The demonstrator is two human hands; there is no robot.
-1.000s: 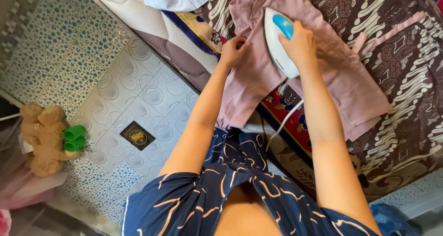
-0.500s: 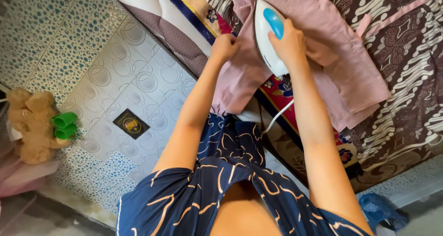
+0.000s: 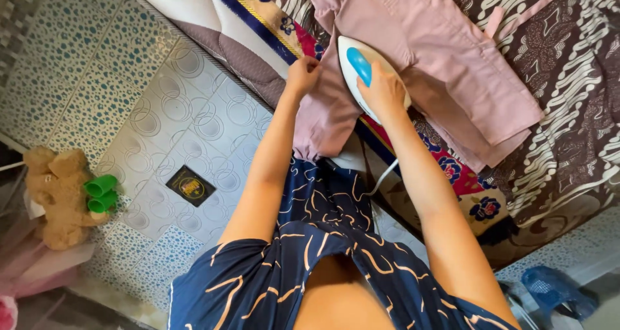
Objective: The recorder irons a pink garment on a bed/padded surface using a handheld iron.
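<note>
I see a white iron point(image 3: 361, 78) with blue handle, on dusty-pink trousers point(image 3: 439, 52). Brown-and-white batik cloth point(image 3: 575, 78) under them. Navy dress point(image 3: 323, 265) with orange squiggles. Floor tiles point(image 3: 174, 117) pale, circle pattern. Tan teddy bear point(image 3: 58, 197), green cups point(image 3: 102, 193).

A brown teddy bear point(image 3: 59, 197) sat at the left edge of the frame with two green cups point(image 3: 102, 193) against it. A small dark square packet point(image 3: 191, 186) lay on the patterned floor tiles point(image 3: 161, 117) left of centre. A blue basket point(image 3: 555, 292) showed at lower right.
</note>
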